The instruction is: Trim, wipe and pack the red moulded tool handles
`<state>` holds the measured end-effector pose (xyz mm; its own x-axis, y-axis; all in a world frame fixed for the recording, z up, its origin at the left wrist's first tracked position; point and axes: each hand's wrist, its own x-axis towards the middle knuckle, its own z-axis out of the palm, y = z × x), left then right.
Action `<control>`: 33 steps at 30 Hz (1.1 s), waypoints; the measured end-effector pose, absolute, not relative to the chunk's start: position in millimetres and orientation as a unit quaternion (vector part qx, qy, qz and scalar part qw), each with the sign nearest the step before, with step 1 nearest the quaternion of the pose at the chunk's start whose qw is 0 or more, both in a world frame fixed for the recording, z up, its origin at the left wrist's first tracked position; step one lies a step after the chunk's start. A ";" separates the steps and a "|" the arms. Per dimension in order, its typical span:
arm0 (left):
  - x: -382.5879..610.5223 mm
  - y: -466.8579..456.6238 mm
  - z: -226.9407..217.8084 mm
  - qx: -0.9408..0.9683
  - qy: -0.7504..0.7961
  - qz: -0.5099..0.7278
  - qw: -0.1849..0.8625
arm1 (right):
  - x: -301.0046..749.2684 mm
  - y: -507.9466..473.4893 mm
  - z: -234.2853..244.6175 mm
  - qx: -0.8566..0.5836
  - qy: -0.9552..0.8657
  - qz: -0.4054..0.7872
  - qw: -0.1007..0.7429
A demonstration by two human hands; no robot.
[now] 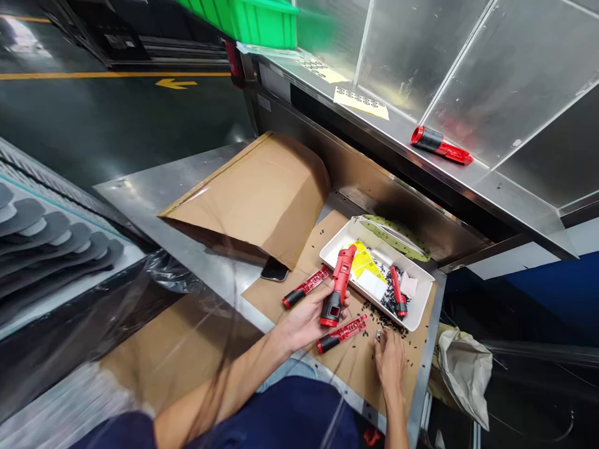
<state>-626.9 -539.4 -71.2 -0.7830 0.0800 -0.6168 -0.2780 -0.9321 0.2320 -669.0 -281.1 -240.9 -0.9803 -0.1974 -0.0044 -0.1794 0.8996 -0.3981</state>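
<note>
My left hand (309, 317) is wrapped round a red and black plastic tool housing (343, 274), held tilted above the cardboard-covered bench. Two similar housing halves lie near it, one half (306, 287) to its left and another half (342, 333) just below, with their ribbed insides showing. My right hand (390, 358) rests low over the cardboard, fingers pinched on a small shiny metal piece (379, 335) whose kind I cannot make out. Beside it are several scattered small black parts (384, 318). A white tray (423, 308) holds more black parts, yellow packets and another red and black piece (397, 293).
A large cardboard box (262, 193) lies on the bench at left, with a phone (274, 270) by its edge. A green patterned pouch (395, 236) sits at the tray's back. The metal shelf above carries a red housing (441, 145), sticker sheets (361, 103) and a green bin (262, 22).
</note>
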 end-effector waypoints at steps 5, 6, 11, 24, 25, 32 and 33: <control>-619.7 -553.4 -71.6 -0.338 0.211 0.916 0.053 | -679.1 -275.8 -209.8 -0.059 0.973 -0.221 -0.015; -618.3 -556.5 -72.9 -0.343 0.228 0.910 0.040 | -686.9 -273.2 -201.5 -0.050 0.974 -0.218 -0.020; -618.2 -566.9 -79.2 -0.381 0.324 0.865 -0.036 | -751.2 -268.8 -168.9 -0.028 0.983 -0.183 0.007; -628.9 -573.1 -60.8 -0.383 0.102 0.916 0.063 | -827.7 -377.0 -175.0 -0.190 0.924 -0.268 0.194; -630.9 -572.6 -61.1 -0.379 0.101 0.917 0.070 | -826.2 -371.9 -170.2 -0.183 0.916 -0.299 0.193; -646.1 -548.5 -60.6 -0.339 0.133 0.921 0.143 | -785.4 -320.1 -119.6 -0.132 0.826 -0.519 0.175; -647.4 -542.0 -59.5 -0.331 0.138 0.919 0.161 | -777.1 -316.4 -112.8 -0.129 0.814 -0.539 0.172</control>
<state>-647.4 -542.0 -59.5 -0.7288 0.2042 -0.6535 -0.3870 -0.9102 0.1472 -777.1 -316.4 -112.8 -0.9075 -0.3956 -0.1408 -0.0251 0.3858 -0.9222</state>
